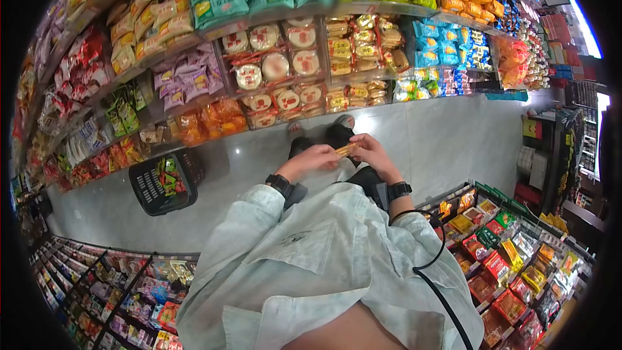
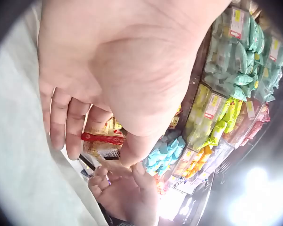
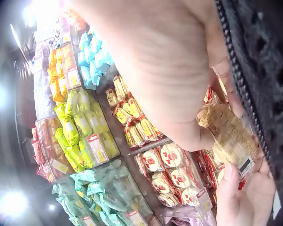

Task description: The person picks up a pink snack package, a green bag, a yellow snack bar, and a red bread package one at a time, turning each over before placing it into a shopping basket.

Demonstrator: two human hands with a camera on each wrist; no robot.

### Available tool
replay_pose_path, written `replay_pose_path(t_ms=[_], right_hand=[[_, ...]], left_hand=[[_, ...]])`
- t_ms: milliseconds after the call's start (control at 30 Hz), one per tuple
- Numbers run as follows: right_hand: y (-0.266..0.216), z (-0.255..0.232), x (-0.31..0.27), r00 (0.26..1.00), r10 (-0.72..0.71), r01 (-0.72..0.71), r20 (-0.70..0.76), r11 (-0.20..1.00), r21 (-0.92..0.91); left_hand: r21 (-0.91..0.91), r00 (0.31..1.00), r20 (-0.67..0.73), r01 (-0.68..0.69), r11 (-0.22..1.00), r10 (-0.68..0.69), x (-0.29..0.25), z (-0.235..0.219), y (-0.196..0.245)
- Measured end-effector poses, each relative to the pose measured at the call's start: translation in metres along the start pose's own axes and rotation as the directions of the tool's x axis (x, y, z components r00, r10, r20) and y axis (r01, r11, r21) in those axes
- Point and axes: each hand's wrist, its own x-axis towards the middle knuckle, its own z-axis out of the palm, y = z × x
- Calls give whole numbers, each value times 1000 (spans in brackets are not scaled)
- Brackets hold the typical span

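Between my two hands is a small clear-wrapped biscuit packet (image 1: 345, 150), golden brown with a barcode label near one end. In the right wrist view the flat biscuit packet (image 3: 225, 128) shows a gridded or grainy surface. My left hand (image 1: 315, 158) pinches one end of it with the thumb over the near face. My right hand (image 1: 370, 153) pinches the other end. In the left wrist view, a red strip crosses the packet (image 2: 104, 147), and the left palm hides part of it. Both hands are in front of the body, above the floor.
A black shopping basket (image 1: 144, 189) holding green and red packets stands on the grey floor (image 1: 253, 175) to the left. Snack shelves (image 1: 223, 29) with bagged goods run across the front. Bins of packets (image 1: 505, 266) stand behind at right, and a black cable (image 1: 447, 298) hangs by the right arm.
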Motion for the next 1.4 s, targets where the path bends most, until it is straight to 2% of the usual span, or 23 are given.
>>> replay_pose_path(t_ms=[67, 100, 200, 400, 467, 567, 600, 767, 833, 967, 1067, 1167, 1300, 1400], right_hand=[[-9, -8, -27, 999, -8, 9, -48, 1000, 27], [8, 47, 15, 996, -94, 93, 9, 992, 83], [21, 40, -25, 998, -43, 47, -40, 994, 104], [69, 44, -56, 994, -86, 97, -68, 980, 172], [92, 51, -75, 992, -89, 103, -89, 982, 161], [139, 61, -102, 988, -62, 89, -142, 978, 191], [150, 68, -111, 986, -65, 96, -153, 973, 209], [197, 114, -136, 997, -59, 66, -40, 973, 223], [195, 130, -135, 997, -62, 54, 38, 981, 184], [204, 175, -129, 993, -6, -8, 115, 992, 127], [195, 210, -133, 961, -4, 0, 278, 1000, 16], [195, 248, -128, 907, -27, 57, 421, 997, -60], [196, 314, -114, 908, 69, 27, 413, 975, -221], [203, 374, -105, 899, 83, 43, 430, 960, -275]], left_hand=[[-31, 997, 48, -56, 998, 58, 1, 24, 1], [75, 997, -32, -73, 995, 75, -34, -32, -14], [92, 994, 12, -107, 990, 106, -36, 3, -34], [253, 993, -1, -116, 961, 120, -45, 31, -60], [307, 995, 22, -97, 947, 95, -52, 43, -80], [427, 999, 42, 9, 904, -30, -58, 60, -120], [372, 999, 12, 32, 928, -39, -67, 71, -133], [317, 995, -95, 44, 947, -14, -137, 98, -187], [355, 988, -155, 39, 934, 18, -156, 92, -204], [167, 950, -311, 51, 985, 3, -210, 105, -236], [172, 883, -450, -59, 983, 132, -245, 106, -260], [154, 855, -501, -68, 986, 137, -268, 91, -298], [187, 790, -580, -109, 976, 199, -309, 74, -330], [219, 752, -618, -115, 969, 228, -355, 54, -352]])
